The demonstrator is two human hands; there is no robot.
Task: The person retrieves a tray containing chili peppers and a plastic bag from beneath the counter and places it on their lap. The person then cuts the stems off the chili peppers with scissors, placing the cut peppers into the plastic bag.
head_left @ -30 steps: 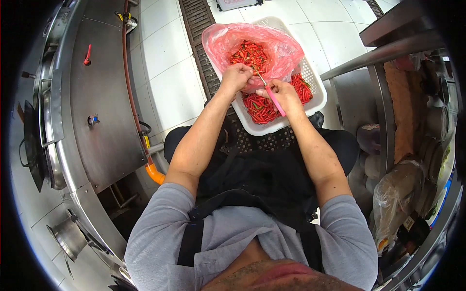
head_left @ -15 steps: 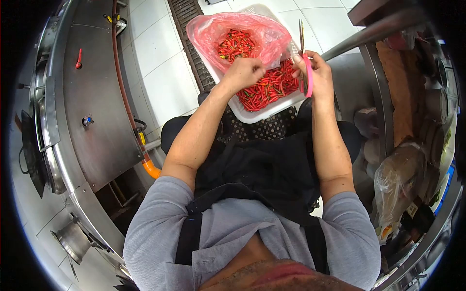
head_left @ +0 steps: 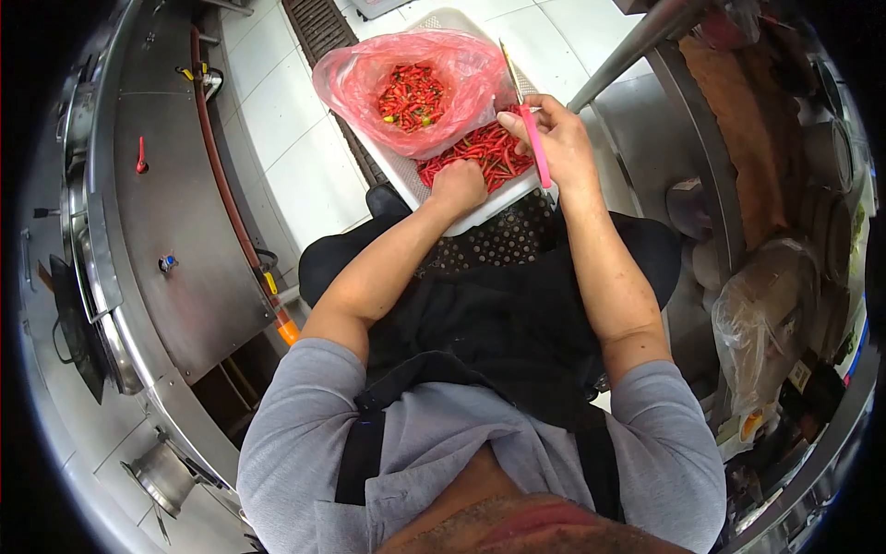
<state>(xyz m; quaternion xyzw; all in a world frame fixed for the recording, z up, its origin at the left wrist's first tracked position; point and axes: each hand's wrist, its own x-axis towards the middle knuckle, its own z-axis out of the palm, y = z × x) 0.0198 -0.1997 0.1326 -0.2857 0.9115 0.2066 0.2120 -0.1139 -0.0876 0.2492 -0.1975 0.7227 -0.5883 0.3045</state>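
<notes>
In the head view my right hand [head_left: 565,152] is closed around pink-handled scissors [head_left: 538,155], whose blades point away from me over the tray. My left hand [head_left: 460,189] presses down onto a loose heap of red chili peppers [head_left: 494,152], with its fingers curled and their tips hidden. The chilies lie in the near part of a white plastic tray [head_left: 401,169]. A pink plastic bag [head_left: 346,78] stands open in the same tray, holding more chilies [head_left: 411,95], some greenish or yellow.
A perforated dark stool [head_left: 494,235] is under the tray's near end. Steel counter panels [head_left: 189,240] run along my left. On the right are a metal table leg [head_left: 637,51] and a clear plastic bag [head_left: 761,319]. A floor drain grate [head_left: 318,32] passes behind the tray.
My left hand has moved from beside the pink bag's mouth down onto the loose chilies. The scissors stay in my right hand. The whole view has shifted slightly.
</notes>
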